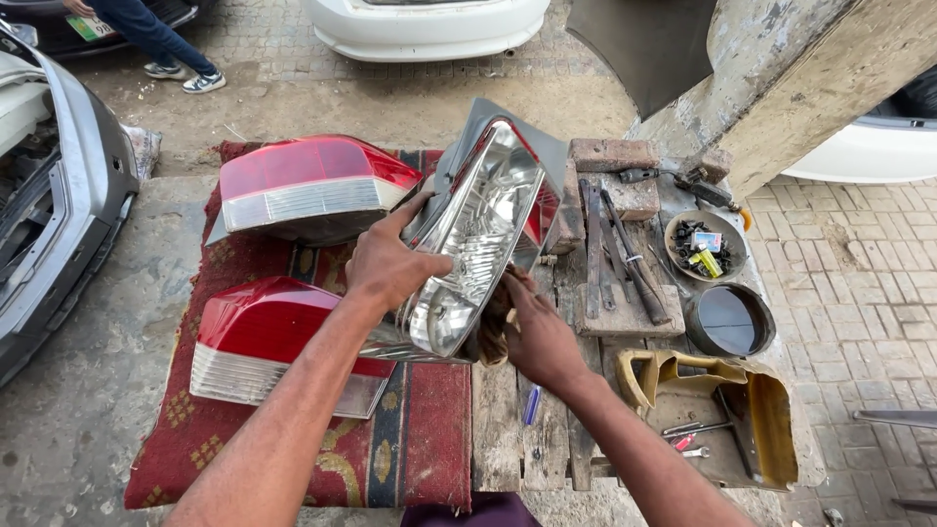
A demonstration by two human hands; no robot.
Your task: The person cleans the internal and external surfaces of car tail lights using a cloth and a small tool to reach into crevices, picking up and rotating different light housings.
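Note:
My left hand point(388, 263) grips the near left edge of a car tail-light housing point(488, 224), which shows a chrome reflector and red trim. The housing is tilted up over the bench. My right hand point(535, 337) presses a brownish rag point(496, 327) against its lower right edge. Two red and white tail-light lenses lie on a red patterned rug point(429, 439): one point(307, 185) at the back, one point(264, 342) nearer, partly under my left forearm.
A worn wooden bench point(503, 429) carries metal tools point(625, 259), bricks point(613, 154), a bowl of small parts point(705, 246), a round dark tin point(730, 320) and a cut yellow container point(722, 410) holding tools. A grey bumper point(68, 195) is at left, white cars behind, a person's legs point(156, 39) far left.

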